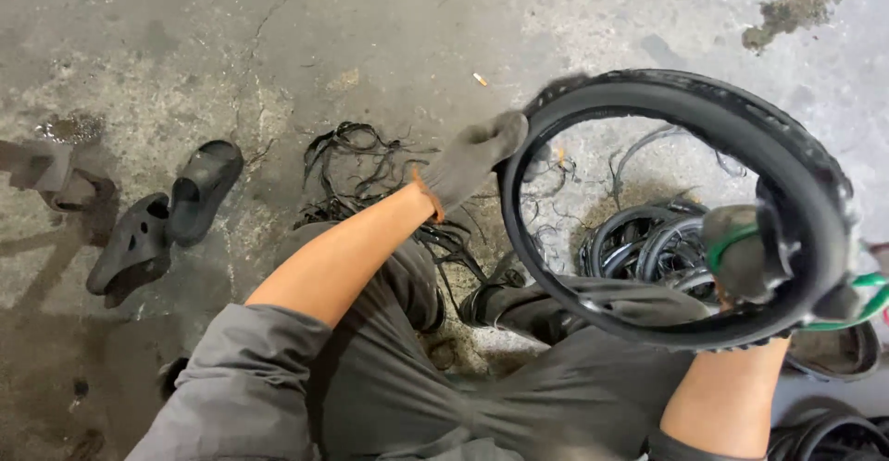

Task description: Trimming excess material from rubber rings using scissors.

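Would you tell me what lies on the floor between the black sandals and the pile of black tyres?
In the head view, a tangle of thin black rubber strips lies between the black sandals and the pile of black tyres.

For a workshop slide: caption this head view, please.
Two gloved hands, left and right, grip a black rubber tyre above rubber strips on concrete.

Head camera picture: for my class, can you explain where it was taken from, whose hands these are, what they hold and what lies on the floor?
One camera, worn on the person's head, looks down at their own arms and lap. Both hands wear gloves. The left hand and the right hand grip a black rubber tyre at opposite sides. On the concrete floor lie a pair of dark sandals, loose black rubber strips and a heap of more tyres.
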